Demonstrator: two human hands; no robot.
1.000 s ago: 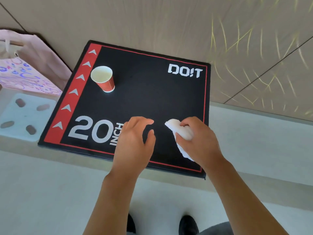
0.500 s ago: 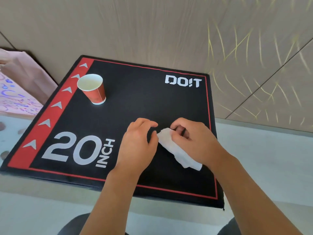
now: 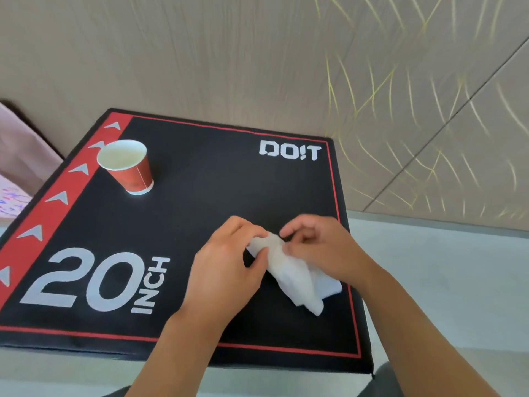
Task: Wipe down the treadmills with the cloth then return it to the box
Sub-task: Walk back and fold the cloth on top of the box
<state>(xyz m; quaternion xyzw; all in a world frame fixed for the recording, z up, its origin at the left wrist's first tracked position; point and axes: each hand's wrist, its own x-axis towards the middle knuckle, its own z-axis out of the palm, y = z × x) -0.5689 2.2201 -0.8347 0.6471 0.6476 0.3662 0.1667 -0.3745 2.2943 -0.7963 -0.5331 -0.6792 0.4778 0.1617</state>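
Two hands meet over the black box (image 3: 200, 213) top, toward its 4 o'clock corner. Left hand (image 3: 226, 270), fingers curled, pinches the white cloth (image 3: 292, 276) at its upper end; right hand (image 3: 320, 247), knuckles arched, grips the same end from 3 o'clock. Cloth trails toward 5 o'clock onto the box. Red paper cup (image 3: 128, 167) stands upright at 10 o'clock.

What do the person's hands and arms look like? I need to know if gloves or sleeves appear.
Both are bare: the left hand and right hand wear no gloves, rings or watch, and no sleeve shows on either forearm up to the frame's edge.
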